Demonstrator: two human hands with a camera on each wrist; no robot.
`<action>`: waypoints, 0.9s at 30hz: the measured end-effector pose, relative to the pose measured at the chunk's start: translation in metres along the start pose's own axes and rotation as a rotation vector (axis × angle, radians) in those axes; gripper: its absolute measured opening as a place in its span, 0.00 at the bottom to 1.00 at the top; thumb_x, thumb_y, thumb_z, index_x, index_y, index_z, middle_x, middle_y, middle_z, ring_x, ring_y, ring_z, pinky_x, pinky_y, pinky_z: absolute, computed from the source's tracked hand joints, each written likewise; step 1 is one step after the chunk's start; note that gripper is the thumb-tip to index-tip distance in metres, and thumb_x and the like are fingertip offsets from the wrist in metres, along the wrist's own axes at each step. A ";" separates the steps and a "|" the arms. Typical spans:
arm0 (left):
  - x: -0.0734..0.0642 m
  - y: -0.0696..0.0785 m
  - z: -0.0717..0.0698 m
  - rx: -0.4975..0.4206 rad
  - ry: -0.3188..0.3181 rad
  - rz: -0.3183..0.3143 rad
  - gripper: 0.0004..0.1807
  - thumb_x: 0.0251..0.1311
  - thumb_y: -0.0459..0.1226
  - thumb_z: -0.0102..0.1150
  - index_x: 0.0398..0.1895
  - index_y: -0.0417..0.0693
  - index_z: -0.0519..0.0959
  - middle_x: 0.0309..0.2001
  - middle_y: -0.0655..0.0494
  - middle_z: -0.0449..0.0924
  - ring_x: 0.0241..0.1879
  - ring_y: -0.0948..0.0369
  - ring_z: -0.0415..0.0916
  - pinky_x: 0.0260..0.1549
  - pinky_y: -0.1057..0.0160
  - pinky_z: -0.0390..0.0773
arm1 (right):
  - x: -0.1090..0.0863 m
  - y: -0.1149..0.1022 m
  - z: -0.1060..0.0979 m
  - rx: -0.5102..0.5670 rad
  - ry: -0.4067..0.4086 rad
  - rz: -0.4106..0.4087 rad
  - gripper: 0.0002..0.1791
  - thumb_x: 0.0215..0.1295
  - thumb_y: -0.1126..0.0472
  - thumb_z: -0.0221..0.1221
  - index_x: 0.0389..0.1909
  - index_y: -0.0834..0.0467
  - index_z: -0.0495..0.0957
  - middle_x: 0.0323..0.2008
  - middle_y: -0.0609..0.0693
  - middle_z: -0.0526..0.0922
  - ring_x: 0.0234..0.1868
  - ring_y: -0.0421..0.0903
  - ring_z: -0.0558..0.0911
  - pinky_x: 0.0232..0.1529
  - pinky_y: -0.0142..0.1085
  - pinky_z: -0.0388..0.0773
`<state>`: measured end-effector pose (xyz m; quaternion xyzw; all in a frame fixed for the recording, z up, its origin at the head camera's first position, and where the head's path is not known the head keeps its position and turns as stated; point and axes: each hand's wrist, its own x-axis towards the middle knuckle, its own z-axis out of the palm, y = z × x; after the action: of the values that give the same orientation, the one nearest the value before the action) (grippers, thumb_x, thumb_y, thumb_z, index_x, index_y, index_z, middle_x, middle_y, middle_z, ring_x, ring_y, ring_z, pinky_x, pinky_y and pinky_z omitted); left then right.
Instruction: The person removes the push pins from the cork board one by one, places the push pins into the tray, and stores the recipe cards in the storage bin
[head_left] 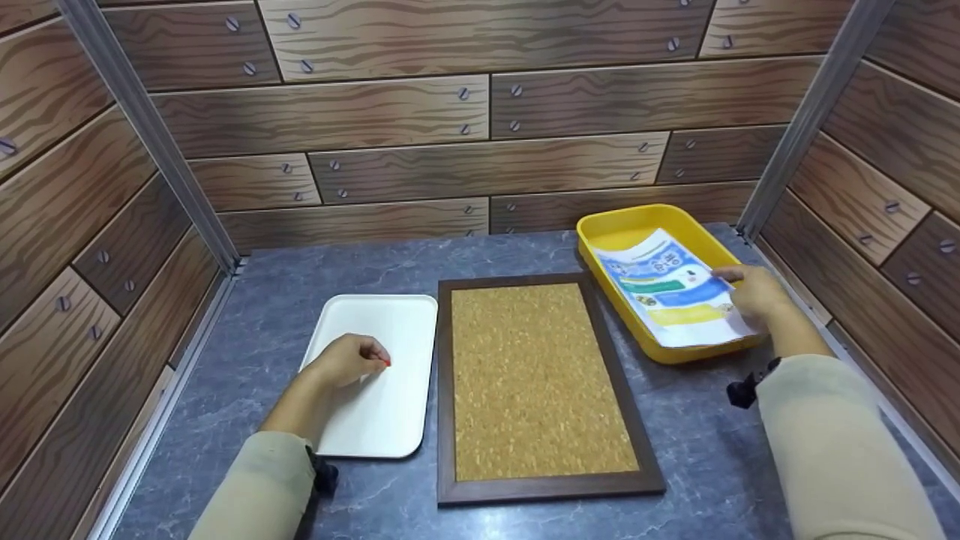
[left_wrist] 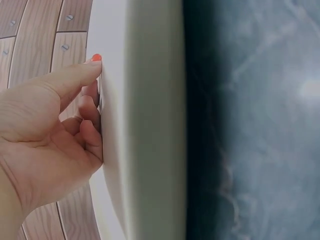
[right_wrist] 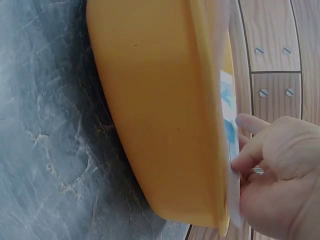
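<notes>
My left hand (head_left: pixel 349 361) is over the white tray (head_left: pixel 386 420), pinching a red push pin (left_wrist: pixel 96 58) between thumb and fingertips. Only the pin's red head shows; its point is hidden. In the left wrist view the other fingers curl close to the tray's surface. At the right, my right hand (head_left: pixel 757 292) grips the right edge of a printed paper sheet (head_left: pixel 664 289) with thumb and fingers. Blue, green and yellow print covers the sheet, which lies tilted in the yellow tray (head_left: pixel 626 238), its near edge by the rim.
Between the two trays lies a cork board (head_left: pixel 536 382) with a dark brown frame, flat on the grey marbled table (head_left: pixel 375 499). Wood-patterned walls (head_left: pixel 390 112) with metal corner strips enclose the table at the back and both sides.
</notes>
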<state>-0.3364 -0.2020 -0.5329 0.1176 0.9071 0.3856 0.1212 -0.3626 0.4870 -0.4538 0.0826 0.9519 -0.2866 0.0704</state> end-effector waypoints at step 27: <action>-0.001 0.002 -0.002 -0.017 0.001 -0.043 0.02 0.68 0.32 0.71 0.41 0.44 0.89 0.35 0.59 0.84 0.35 0.64 0.73 0.34 0.68 0.71 | 0.007 0.015 0.003 0.117 -0.045 0.069 0.34 0.74 0.73 0.35 0.81 0.66 0.63 0.81 0.77 0.57 0.80 0.73 0.60 0.71 0.59 0.71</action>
<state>-0.3354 -0.2025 -0.5303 0.0971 0.9061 0.3907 0.1302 -0.3662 0.4981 -0.4653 0.1127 0.9283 -0.3408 0.0968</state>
